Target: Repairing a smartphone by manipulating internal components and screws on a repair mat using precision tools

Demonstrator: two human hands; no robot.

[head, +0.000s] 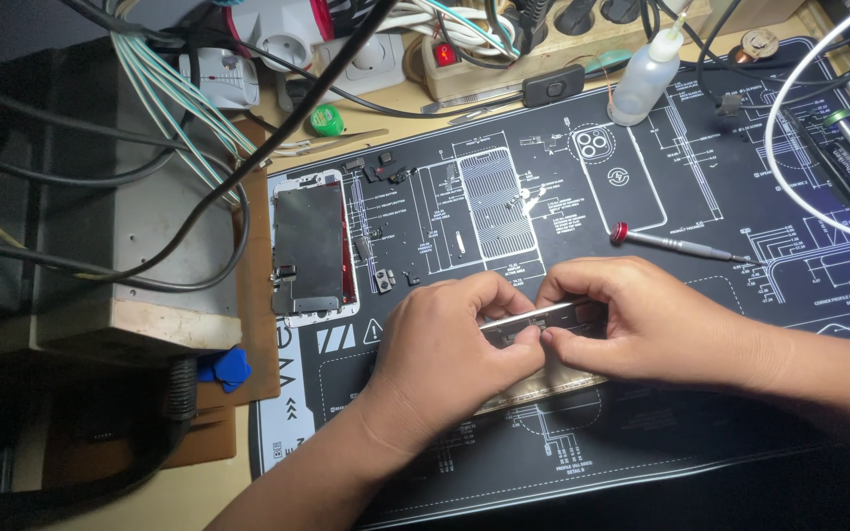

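Lower centre of frame: I am pinching a thin metal phone frame (533, 320) between left hand (445, 354) and right hand (641, 324), both closed on it — light, stiff, probably bendable, best gripped by its edges. Screwdriver (681, 246) lying above; screen panel (312, 251) at left.

Both hands cover most of the phone body (543, 379), so its middle can't be made out. The tiny parts (383, 280) by the screen panel (312, 246) are too small to identify.
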